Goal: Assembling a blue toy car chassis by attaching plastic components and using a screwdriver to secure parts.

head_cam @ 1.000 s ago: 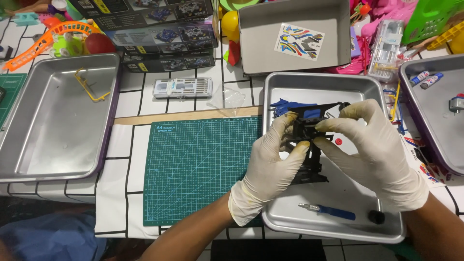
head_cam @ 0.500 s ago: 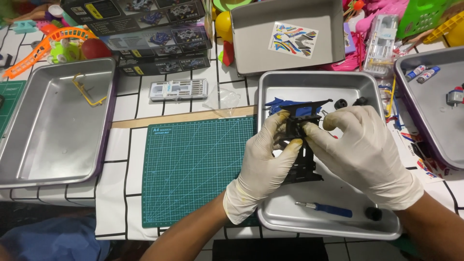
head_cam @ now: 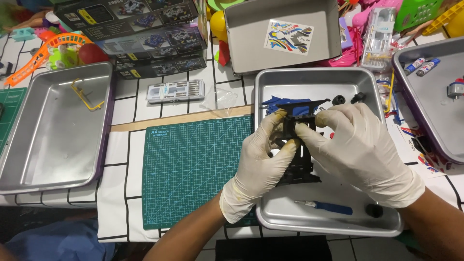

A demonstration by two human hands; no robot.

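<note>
Both hands wear pale latex gloves and hold a black plastic toy-car chassis (head_cam: pixel 300 164) over a metal tray (head_cam: pixel 270 217). My left hand (head_cam: pixel 261 164) grips the chassis from the left side. My right hand (head_cam: pixel 360 150) pinches its upper part from the right, fingertips meeting near the top. A blue plastic body part (head_cam: pixel 282 102) lies in the tray just beyond the fingers. A blue-handled screwdriver (head_cam: pixel 328 208) and a small black wheel (head_cam: pixel 373 210) rest in the tray near its front edge.
A green cutting mat (head_cam: pixel 188 169) lies left of the tray. A second metal tray (head_cam: pixel 48 135) with a yellow part sits far left, a third (head_cam: pixel 435 92) far right. Toy boxes (head_cam: pixel 140 29), a sticker sheet (head_cam: pixel 290 36) and a bit case (head_cam: pixel 175 90) lie behind.
Both hands have shifted slightly on the chassis, the right fingertips closing over its upper part. The view has drifted a little.
</note>
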